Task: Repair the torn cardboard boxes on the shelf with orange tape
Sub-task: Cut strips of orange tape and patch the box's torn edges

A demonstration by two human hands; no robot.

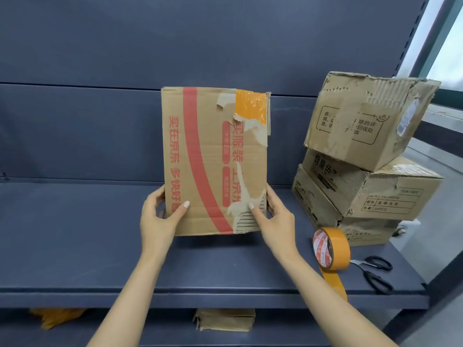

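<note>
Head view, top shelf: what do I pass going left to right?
Left hand → box with red print, held upright → right hand → orange tape roll → scissors. The stacked boxes sit behind the last two.

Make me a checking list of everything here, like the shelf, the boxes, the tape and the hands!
Surface: dark blue shelf, with another level below.
Job's things: flat cardboard box held upright on the shelf, torn down its right side, one orange tape patch at its top right. Orange tape roll stands on edge, a loose strip hanging over the shelf's front. Stack of torn boxes at right.
Clutter: black-handled scissors beside the roll; a crumpled box and something orange on the lower level.
Grippers: left hand and right hand grip the box's lower edges.
Cables: nothing seen.
Surroundings: window at upper right.
</note>
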